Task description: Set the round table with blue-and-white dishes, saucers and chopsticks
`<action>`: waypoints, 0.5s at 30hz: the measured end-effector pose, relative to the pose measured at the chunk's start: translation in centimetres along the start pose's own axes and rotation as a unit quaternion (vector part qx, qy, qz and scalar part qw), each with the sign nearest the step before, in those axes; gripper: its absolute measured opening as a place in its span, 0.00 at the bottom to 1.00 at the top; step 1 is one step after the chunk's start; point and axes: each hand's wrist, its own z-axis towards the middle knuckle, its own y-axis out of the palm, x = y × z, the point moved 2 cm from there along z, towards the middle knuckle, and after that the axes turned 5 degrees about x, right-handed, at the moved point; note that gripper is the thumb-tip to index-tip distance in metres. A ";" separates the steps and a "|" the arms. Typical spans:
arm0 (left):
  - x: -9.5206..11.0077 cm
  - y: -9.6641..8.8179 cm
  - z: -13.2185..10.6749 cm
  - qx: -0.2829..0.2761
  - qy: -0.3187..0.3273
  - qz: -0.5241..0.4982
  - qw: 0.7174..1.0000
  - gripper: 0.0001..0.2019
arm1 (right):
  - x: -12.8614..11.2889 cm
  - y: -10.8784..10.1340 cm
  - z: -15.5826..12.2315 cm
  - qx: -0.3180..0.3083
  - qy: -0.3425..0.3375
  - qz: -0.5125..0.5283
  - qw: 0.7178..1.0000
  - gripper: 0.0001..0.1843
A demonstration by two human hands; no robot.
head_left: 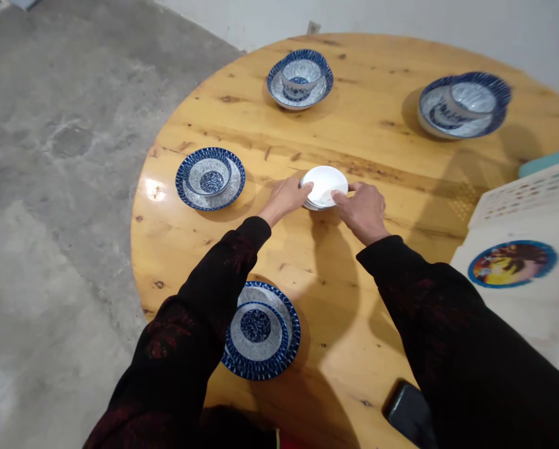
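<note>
A small stack of white saucers is near the middle of the round wooden table. My left hand grips the stack's left rim, thumb on top. On the right side my right hand pinches the same stack between thumb and fingers. Left of my hands lies a blue-patterned plate with a matching bowl in it. Closer to me, partly behind my left sleeve, is another blue-rimmed plate with a bowl inside.
At the back are two more plate-and-bowl sets, one with a bowl at centre, the other with a bowl at right. A white plastic crate stands on the right. A black phone-like object lies near my right sleeve. Bare concrete floor extends left.
</note>
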 end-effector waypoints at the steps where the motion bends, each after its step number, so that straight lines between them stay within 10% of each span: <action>1: 0.0 -0.3 -0.3 0.003 0.003 0.007 1.000 0.18 | -0.2 -0.2 -0.2 0.012 0.005 -0.017 1.000 0.17; 15: -1.7 -3.8 -6.7 -0.018 0.033 0.028 0.999 0.13 | 0.2 0.6 0.7 0.038 0.023 -0.006 0.999 0.08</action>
